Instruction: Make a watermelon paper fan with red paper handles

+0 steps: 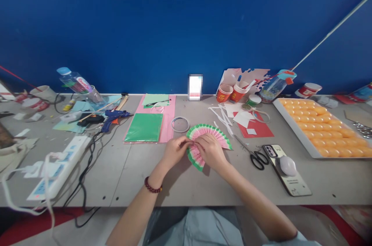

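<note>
A pleated paper fan (207,132), pink with green and white edges, lies spread on the grey table (139,176) in front of me. My left hand (175,149), with a bead bracelet at the wrist, pinches the fan's folded centre. My right hand (211,151) lies over the fan's lower part with its fingers closed on the pleats. A second folded section sticks out below my right hand.
Black-handled scissors (255,156) and a phone (286,168) lie to the right, beside a tray of orange balls (322,125). A tape ring (180,124), green and pink sheets (145,126), a glue gun (114,116), a power strip (62,164) and red cups (231,92) stand around.
</note>
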`<state>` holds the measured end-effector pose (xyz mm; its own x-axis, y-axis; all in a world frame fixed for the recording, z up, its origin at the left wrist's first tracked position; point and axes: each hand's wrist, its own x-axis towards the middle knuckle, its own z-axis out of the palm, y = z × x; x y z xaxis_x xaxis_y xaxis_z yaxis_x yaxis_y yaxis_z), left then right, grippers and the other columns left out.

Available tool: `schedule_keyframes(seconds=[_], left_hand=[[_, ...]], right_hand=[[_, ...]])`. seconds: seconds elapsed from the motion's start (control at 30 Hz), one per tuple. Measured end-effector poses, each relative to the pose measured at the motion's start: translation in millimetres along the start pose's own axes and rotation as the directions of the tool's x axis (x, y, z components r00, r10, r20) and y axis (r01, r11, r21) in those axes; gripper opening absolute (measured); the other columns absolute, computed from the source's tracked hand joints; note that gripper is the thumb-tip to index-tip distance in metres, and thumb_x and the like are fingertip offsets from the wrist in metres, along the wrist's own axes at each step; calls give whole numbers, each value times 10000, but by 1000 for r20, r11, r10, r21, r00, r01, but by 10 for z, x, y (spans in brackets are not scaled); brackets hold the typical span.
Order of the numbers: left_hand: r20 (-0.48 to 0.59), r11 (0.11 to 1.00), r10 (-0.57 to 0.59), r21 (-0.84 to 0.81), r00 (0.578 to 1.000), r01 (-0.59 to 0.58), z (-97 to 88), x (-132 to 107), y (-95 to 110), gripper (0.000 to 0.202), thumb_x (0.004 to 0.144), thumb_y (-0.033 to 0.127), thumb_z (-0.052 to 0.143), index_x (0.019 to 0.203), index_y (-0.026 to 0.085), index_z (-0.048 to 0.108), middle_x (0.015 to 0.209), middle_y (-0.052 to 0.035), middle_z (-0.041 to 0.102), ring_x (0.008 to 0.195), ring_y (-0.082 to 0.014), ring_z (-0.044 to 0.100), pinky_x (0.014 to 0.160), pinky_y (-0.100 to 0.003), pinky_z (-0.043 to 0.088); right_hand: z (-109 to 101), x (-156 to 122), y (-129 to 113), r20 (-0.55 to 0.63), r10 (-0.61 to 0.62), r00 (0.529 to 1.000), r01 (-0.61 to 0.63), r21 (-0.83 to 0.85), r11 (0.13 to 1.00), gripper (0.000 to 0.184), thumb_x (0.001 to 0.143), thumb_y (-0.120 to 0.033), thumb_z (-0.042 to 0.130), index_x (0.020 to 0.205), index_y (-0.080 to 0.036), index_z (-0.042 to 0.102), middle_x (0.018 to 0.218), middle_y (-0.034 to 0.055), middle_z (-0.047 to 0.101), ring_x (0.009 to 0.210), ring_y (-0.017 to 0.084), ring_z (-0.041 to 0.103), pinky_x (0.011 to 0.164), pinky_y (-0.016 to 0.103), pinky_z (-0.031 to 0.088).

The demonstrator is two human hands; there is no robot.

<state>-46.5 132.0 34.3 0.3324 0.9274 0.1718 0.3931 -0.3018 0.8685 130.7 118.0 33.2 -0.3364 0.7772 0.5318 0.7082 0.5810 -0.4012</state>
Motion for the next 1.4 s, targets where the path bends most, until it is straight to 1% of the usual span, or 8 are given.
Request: schedule_keyframes(seconds=[0.5, 0.83, 0.93, 1.07, 1.13, 1.23, 1.3, 1.4], left_hand=[[-77, 961, -131, -254, 988, 108, -16, 68, -89, 165, 801, 322, 603, 818, 187, 697, 846, -35, 722, 814, -189, 654, 750, -274, 498], [-95, 966, -135, -235, 986, 109, -19, 64, -77, 171, 787, 322, 607, 810, 174, 688, 820, -37, 721, 777, -178, 653, 725, -270, 505], [-99, 960, -146, -256, 984, 116, -21, 70, -81, 165, 775, 317, 618, 810, 167, 678, 811, -39, 715, 766, -174, 650, 721, -274, 508], [-140, 947, -192, -286, 971, 146, -16, 87, -137, 205, 766, 353, 619, 815, 158, 661, 786, -43, 702, 728, -167, 639, 669, -263, 500], [-157, 964, -190, -215, 969, 154, -9, 77, -149, 227, 779, 364, 596, 847, 157, 661, 775, -43, 694, 688, -157, 629, 629, -249, 484], [-148, 971, -122, 189, 981, 149, 5, 33, -110, 298, 804, 378, 564, 1017, 196, 669, 726, -24, 669, 624, -154, 604, 581, -245, 433], [-107, 865, -70, 488, 992, 114, 16, -2, -62, 401, 798, 379, 573, 1169, 236, 621, 736, -26, 660, 638, -173, 606, 577, -255, 405], [-86, 736, -12, 674, 996, 67, 34, -37, 7, 516, 801, 379, 566, 1289, 217, 527, 865, -64, 665, 712, -198, 622, 587, -264, 389]], right_hand=[[-78, 40, 144, 78, 161, 984, -170, 134, 976, 152, 880, -159, 511, 847, -199, 654, 843, 55, 682, 825, 210, 600, 768, 349, 454], [-70, 29, 150, 118, 46, 992, -4, -334, 943, 177, 893, -125, 449, 841, -161, 614, 817, 70, 626, 783, 206, 517, 744, 336, 346], [-64, 28, 123, 139, 24, 990, 25, -335, 942, 187, 882, -96, 439, 846, -159, 612, 819, 79, 628, 802, 217, 519, 749, 343, 344], [-163, 61, 149, 117, 115, 986, -94, -173, 980, 188, 903, -131, 437, 864, -190, 611, 862, 49, 650, 821, 199, 545, 758, 325, 360], [-267, 68, 198, 96, 196, 976, -182, -135, 974, 168, 900, -155, 443, 899, -194, 606, 916, 53, 648, 851, 202, 552, 751, 318, 369], [-429, 18, 286, 91, 289, 953, -269, -183, 946, 158, 887, -161, 440, 912, -190, 593, 894, 58, 637, 811, 206, 553, 728, 315, 374], [-496, -62, 336, 144, 323, 935, -285, -233, 930, 153, 869, -146, 448, 874, -194, 593, 872, 49, 629, 808, 203, 559, 726, 308, 375], [-510, -211, 392, 181, 339, 923, -275, -304, 912, 148, 859, -135, 465, 914, -186, 593, 912, 54, 632, 843, 209, 569, 750, 312, 380]])
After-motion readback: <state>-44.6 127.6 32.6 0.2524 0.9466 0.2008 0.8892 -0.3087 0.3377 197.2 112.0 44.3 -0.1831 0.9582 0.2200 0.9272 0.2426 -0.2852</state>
